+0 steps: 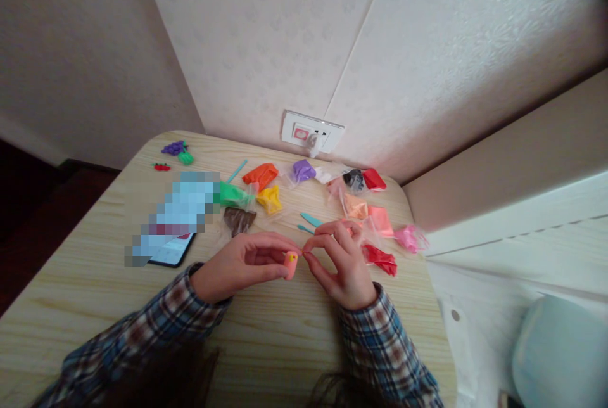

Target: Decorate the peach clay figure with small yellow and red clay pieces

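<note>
Between the thumb and fingers of my left hand [244, 265] is a small pink clay figure [290, 267] with yellow bits on its upper part. My right hand [342, 262] is pinched just to the right of the figure, its thumb and index tips meeting the left fingertips. A tiny reddish speck seems to sit at those tips, too small to name. Behind the hands lie a teal clay knife [311, 219] and a thinner teal tool [305, 229]. A bag of red clay [380, 260] rests beside my right hand, and brown clay [240, 221] lies beyond my left.
Bags of orange [261, 175], yellow [270, 199], green [234, 194] and purple clay [303, 171] spread along the back. A phone [173, 251], partly blurred out, lies at left. Clay grapes [175, 147] sit in the far left corner. A wall socket [312, 132] holds a white plug.
</note>
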Action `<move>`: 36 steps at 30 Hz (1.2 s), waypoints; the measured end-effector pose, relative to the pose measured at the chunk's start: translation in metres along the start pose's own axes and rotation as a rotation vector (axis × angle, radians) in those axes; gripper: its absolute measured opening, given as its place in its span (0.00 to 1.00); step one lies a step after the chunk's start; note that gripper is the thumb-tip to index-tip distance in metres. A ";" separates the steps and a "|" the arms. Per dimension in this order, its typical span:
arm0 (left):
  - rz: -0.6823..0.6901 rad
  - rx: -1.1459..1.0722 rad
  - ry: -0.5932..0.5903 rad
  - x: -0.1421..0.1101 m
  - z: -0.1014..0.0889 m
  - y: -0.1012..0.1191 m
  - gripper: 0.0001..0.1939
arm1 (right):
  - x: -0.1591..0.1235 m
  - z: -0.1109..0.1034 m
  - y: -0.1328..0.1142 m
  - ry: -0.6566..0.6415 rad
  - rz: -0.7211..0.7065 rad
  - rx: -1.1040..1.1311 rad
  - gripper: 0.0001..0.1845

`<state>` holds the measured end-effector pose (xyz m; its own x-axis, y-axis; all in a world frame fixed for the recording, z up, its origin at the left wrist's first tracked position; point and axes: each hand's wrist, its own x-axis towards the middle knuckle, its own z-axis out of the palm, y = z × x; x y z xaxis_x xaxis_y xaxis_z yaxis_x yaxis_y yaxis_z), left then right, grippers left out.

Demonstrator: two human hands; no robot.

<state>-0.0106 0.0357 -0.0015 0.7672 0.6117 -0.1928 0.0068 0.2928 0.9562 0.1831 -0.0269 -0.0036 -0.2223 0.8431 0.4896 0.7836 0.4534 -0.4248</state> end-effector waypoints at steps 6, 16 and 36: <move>0.032 0.008 -0.011 0.000 0.000 0.000 0.13 | 0.001 0.000 -0.001 -0.007 0.001 0.005 0.04; 0.025 0.027 0.016 0.000 -0.001 0.001 0.13 | 0.001 -0.002 0.000 -0.007 0.017 0.011 0.04; 0.015 0.012 0.005 0.000 -0.001 -0.001 0.14 | 0.002 0.000 -0.002 0.005 -0.027 -0.046 0.03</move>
<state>-0.0113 0.0365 -0.0023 0.7640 0.6197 -0.1794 0.0031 0.2746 0.9616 0.1814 -0.0261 -0.0015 -0.2404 0.8293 0.5044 0.8033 0.4617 -0.3763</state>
